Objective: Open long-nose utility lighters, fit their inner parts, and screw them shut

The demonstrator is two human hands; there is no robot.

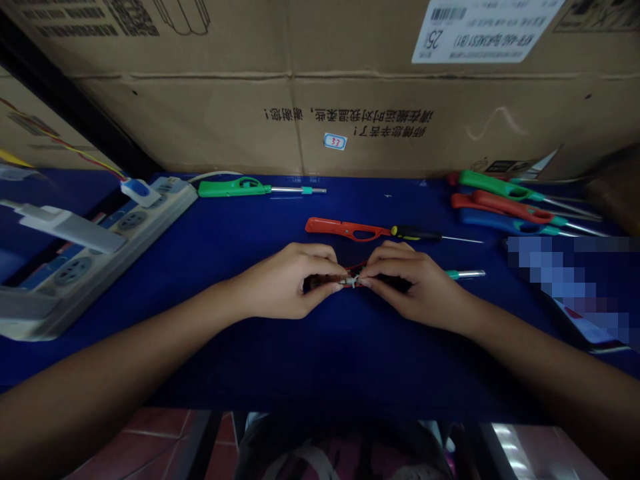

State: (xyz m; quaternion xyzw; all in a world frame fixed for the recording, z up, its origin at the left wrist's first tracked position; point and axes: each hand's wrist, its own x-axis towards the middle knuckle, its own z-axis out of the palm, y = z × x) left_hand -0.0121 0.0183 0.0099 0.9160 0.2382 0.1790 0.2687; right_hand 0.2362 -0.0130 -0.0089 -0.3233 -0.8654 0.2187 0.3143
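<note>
Thumb and forefinger of my left hand [295,280] pinch a small pale metal-and-white lighter part [351,282]. My right hand [420,280] is closed on the other end of this part, fingertips nearly meeting the left ones. Beneath both hands lies an opened lighter, mostly covered; red casing shows between them, and its metal tube [471,274] sticks out past the right hand. Just beyond the hands rests a loose red casing half [330,227]. A black-and-yellow screwdriver [417,233] touches its right end, blade pointing right.
A green lighter [233,187] lies at the back beside a power strip [145,233] with plugs in it. Several green, red and blue lighters [515,200] are piled at the right, near a phone [585,313]. Cardboard boxes [210,127] wall off the blue table's [240,367] far edge.
</note>
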